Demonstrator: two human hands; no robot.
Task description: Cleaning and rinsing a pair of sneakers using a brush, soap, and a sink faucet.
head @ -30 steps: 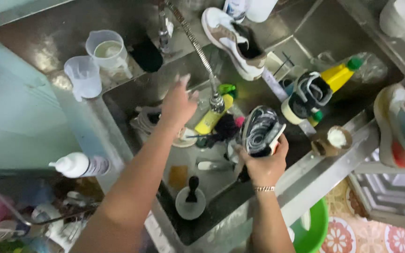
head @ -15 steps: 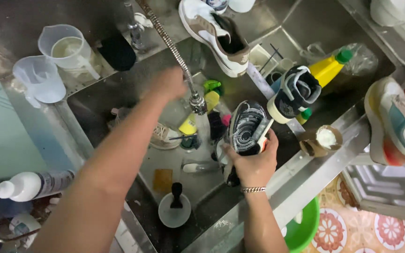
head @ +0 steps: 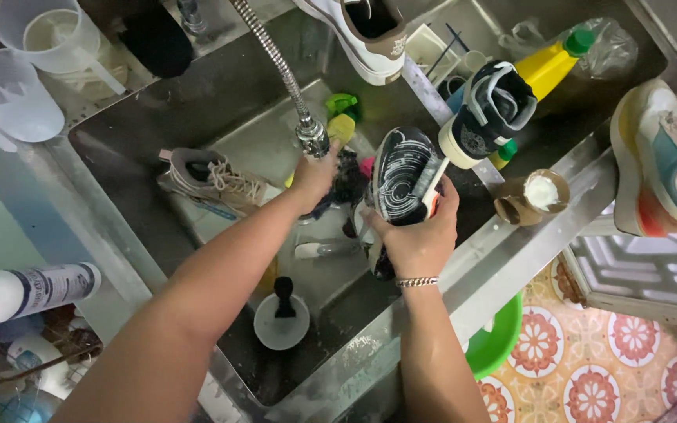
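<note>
The right hand gripped a black shoe, sole up, over the steel sink, fingers wrapped round its heel. The left hand sat just under the spray head of the flexible tap hose; whether its fingers had closed on anything could not be told. Wet soles are slick, so the shoe might have slipped into the clutter below, and a jolted hose could have sprayed the grey sneaker nearby.
</note>
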